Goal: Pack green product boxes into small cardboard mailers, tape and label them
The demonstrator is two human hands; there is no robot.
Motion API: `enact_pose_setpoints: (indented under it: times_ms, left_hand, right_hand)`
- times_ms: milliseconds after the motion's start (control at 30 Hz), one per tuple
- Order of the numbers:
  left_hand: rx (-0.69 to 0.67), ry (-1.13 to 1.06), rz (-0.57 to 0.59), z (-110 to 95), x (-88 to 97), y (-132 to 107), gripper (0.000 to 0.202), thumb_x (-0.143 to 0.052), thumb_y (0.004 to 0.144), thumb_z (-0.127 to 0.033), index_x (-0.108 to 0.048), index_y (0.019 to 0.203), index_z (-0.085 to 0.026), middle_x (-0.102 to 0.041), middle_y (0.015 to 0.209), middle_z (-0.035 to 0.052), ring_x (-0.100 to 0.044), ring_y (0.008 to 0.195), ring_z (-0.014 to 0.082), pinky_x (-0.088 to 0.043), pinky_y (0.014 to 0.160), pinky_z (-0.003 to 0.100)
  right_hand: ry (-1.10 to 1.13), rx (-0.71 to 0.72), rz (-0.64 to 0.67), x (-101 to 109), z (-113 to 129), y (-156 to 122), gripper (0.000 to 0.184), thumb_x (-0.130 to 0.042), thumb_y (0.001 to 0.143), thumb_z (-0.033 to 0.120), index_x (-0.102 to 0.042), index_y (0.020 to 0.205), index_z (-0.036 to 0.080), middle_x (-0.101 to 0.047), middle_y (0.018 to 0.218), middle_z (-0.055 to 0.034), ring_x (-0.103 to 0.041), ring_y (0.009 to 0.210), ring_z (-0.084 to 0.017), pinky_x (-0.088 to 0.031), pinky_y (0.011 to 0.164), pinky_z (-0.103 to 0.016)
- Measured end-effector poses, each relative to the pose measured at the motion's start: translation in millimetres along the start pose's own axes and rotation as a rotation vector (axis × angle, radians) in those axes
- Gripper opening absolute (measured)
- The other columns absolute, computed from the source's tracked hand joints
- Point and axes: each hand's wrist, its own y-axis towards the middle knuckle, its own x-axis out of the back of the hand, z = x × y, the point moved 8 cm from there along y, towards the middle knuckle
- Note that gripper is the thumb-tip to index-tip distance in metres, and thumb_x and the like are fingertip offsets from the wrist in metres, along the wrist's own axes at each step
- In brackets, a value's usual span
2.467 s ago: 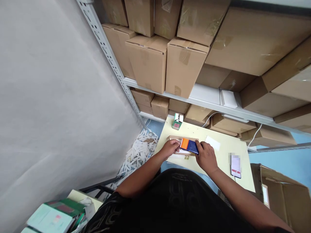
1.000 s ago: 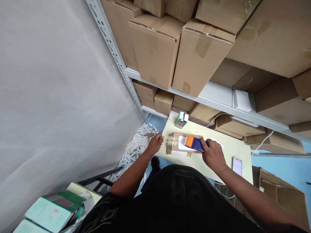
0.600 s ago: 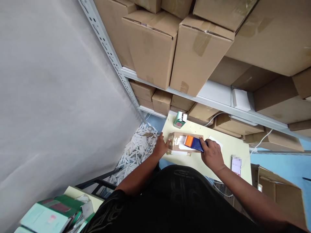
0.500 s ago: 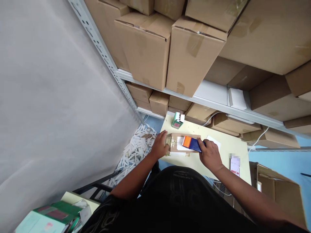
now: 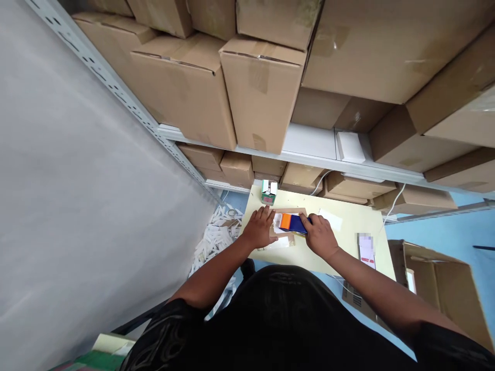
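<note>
A small cardboard box (image 5: 294, 211) lies on the pale yellow table, with a white paper or label partly showing on its top. My left hand (image 5: 261, 228) rests over its left end, fingers spread and thumb stretched to the right. My right hand (image 5: 320, 234) grips the blue end of a flat blue-and-orange object (image 5: 297, 223), whose exact kind I cannot make out. Its orange part points left, over the box. Under the box's near side a white and brown taped piece (image 5: 281, 242) sticks out.
A small green box (image 5: 269, 191) with white open flaps stands behind my left hand. White paper (image 5: 331, 220) and a phone (image 5: 366, 250) lie to the right. Shelves of cartons (image 5: 261, 93) rise behind the table (image 5: 348, 252); white strips (image 5: 212, 234) litter the floor at left.
My left hand has gone from the box's left edge to lying over its end. The blue-and-orange object has shifted left along the box with my right hand. The view has turned rightward.
</note>
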Motion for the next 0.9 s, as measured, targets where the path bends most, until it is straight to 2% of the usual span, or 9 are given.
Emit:
enact_pose_setpoints:
  times_ms: [133,367,500,733,833,900]
  left_hand:
    - [-0.048,0.010,0.003,-0.7,-3.0,0.1,0.112,-0.075,0.075,-0.064,-0.031,0.162,-0.012,-0.024,0.168,0.0230,-0.025,0.154,0.0433,-0.021,0.125,0.052]
    - [-0.139,-0.023,0.044,-11.1,-35.1,0.1,0.112,-0.074,0.076,-0.064,-0.026,0.164,-0.012,-0.023,0.169,0.0227,-0.023,0.155,0.0424,-0.022,0.125,0.052]
    - [-0.166,-0.031,0.063,-4.4,-45.3,3.1,0.114,-0.073,0.076,-0.065,-0.024,0.164,-0.011,-0.022,0.169,0.0239,-0.022,0.156,0.0428,-0.022,0.125,0.053]
    - [-0.169,-0.016,0.072,11.5,-58.2,4.1,0.112,-0.066,0.080,-0.070,-0.024,0.164,-0.009,-0.023,0.168,0.0259,-0.023,0.155,0.0429,-0.023,0.125,0.054]
    - [-0.190,-0.007,0.073,11.0,-60.4,5.3,0.111,-0.065,0.081,-0.070,-0.024,0.164,-0.008,-0.024,0.168,0.0261,-0.023,0.155,0.0434,-0.023,0.125,0.055]
    - [-0.197,-0.004,0.071,12.6,-59.7,5.3,0.110,-0.064,0.082,-0.069,-0.024,0.164,-0.007,-0.025,0.167,0.0260,-0.024,0.155,0.0437,-0.023,0.125,0.055]
  right_hand:
    - [-0.008,0.050,0.023,1.6,-15.7,-1.9,0.063,-0.048,0.091,0.009,-0.047,0.154,0.016,-0.059,0.114,-0.0165,-0.050,0.098,-0.030,-0.040,0.088,-0.042]
    - [0.034,0.186,0.086,-2.3,-43.9,-24.3,0.068,-0.051,0.089,0.011,-0.043,0.156,0.015,-0.059,0.113,-0.0147,-0.052,0.098,-0.029,-0.038,0.090,-0.041]
    - [0.053,0.220,0.069,-7.1,-42.4,-27.0,0.065,-0.049,0.092,0.013,-0.042,0.156,0.014,-0.059,0.113,-0.0161,-0.051,0.098,-0.030,-0.038,0.088,-0.042]
    - [0.084,0.282,0.114,-7.5,-24.2,-11.4,0.067,-0.048,0.095,0.016,-0.036,0.161,0.020,-0.058,0.116,-0.0151,-0.052,0.099,-0.029,-0.037,0.089,-0.042]
    - [0.071,0.299,0.130,-4.1,-29.7,-11.4,0.069,-0.049,0.093,0.015,-0.036,0.161,0.020,-0.059,0.115,-0.0150,-0.052,0.097,-0.029,-0.037,0.089,-0.042]
    - [0.054,0.296,0.138,-2.5,-45.8,-17.8,0.071,-0.050,0.092,0.014,-0.037,0.161,0.020,-0.059,0.111,-0.0143,-0.053,0.095,-0.028,-0.037,0.088,-0.041]
